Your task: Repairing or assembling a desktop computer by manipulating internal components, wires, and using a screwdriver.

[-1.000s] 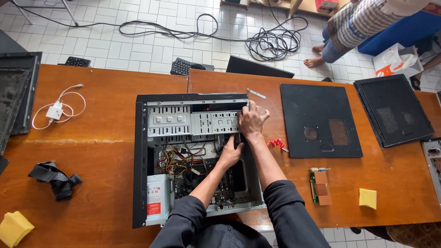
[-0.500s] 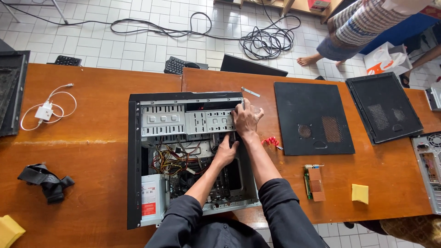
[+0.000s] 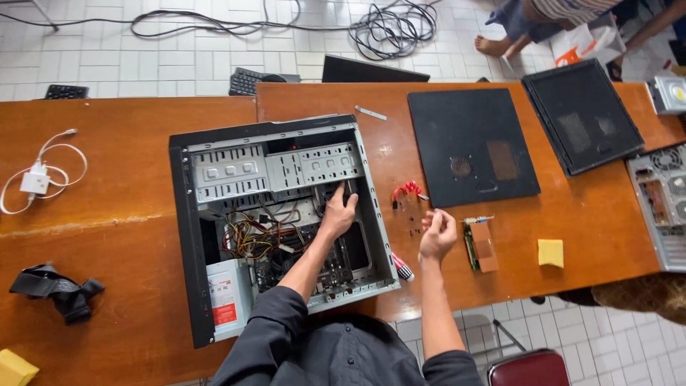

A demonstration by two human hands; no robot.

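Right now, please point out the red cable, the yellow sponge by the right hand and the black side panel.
red cable [image 3: 407, 190], head view, on its looped middle
yellow sponge [image 3: 550, 252], head view, on its top face
side panel [image 3: 468, 139], head view, on its flat centre

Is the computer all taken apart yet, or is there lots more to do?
Partly. The black side panel is already off and lies flat on the wooden table, so the computer case is open. Right now the left hand reaches inside the case, while the right hand is above the table by some small screws. The power supply, the wires and the drive cages are still inside.
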